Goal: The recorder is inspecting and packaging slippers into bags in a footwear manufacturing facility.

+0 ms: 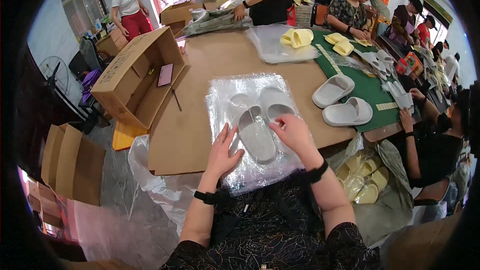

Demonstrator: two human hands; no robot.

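Note:
A stack of clear plastic bags [225, 90] lies flat on the brown tabletop before me, its front edge near my body. On it are grey slippers: one [257, 142] points toward me with shiny film over it, and another [276, 102] sits just behind to the right. My left hand [222, 152] rests open on the film, fingers spread along the near slipper's left side. At that slipper's right edge, my right hand [290, 132] is closed in a pinch on the clear film; its fingertips are partly hidden.
An open cardboard box [135, 80] lies on its side at left, a phone [165, 75] by it. Grey slippers [347, 111] stand on a green mat [382, 120] at right. Below is a sack [390, 220] of yellow slippers [367, 182]. A co-worker's hands [407, 115] work at right.

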